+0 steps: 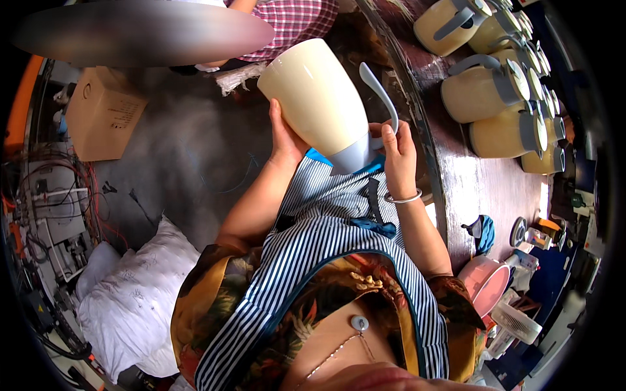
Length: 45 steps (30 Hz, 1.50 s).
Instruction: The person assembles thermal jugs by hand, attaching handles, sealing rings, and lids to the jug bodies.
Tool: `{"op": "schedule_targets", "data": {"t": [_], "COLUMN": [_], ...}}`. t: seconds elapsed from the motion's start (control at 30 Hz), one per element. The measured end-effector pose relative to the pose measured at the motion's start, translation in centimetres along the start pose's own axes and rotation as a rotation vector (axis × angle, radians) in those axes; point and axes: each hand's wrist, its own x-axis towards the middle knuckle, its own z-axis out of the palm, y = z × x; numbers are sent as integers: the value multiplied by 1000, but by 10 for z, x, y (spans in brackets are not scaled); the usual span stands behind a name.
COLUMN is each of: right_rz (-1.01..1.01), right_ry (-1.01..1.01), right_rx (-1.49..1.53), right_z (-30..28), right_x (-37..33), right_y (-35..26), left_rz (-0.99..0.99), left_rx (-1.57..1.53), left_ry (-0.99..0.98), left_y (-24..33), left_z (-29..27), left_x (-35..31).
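A cream-coloured jug [316, 91] with a grey collar and a curved grey handle [379, 90] is held up in front of my apron. It is tilted, its wide base pointing up and away from me and its collar down toward my body. My left hand [287, 135] supports the side of the cream body, with its fingers partly hidden behind it. At the lower end of the handle, near the collar, my right hand [400, 156] grips with thumb and fingers. The jug's mouth faces my apron and is hidden.
Several similar cream jugs [479, 92] stand on the dark wooden table [463, 186] to my right. A pink basin [484, 284] sits nearer. On the left are a cardboard box [104, 114], a stuffed white sack [140, 293] and cabled equipment [55, 202]. Another person in checked clothing [297, 26] is ahead.
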Motion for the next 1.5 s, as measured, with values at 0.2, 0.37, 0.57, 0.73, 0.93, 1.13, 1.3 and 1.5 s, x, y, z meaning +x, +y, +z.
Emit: {"op": "schedule_targets", "data": {"t": [0.2,0.37,0.57,0.73,0.93,1.13,1.3,1.5], "right_rz": [21,194,422,-34,-55,-39,-344,-568], "right_ry": [268,168,35,-291,-703,-1171,-1254,-1518], "right_rx": [-501,-788,-799,-897,-801,-993,-1006,-1018], "right_z": [-27,-24,-20,-11,33,156,293,431], "right_x": [76,123,124,114,164,196,152,101], "right_y": [113,254,319,261,152,71,32,-53], "left_rz": [129,129,-118,-228,-231,-419,-223,216], "left_rx": [1140,2317,2268,2021,1396,960,467,-25], "left_ry": [184,-287,-40,101,719,1351,1550,1754], "left_y": [-57,-91,-88,-99,-34,30,73,8], "left_z": [-48,-80,-98,-128,-115,-212,-241,-167], "left_x": [25,-14,23,8,-73,-226,-289,-282]}}
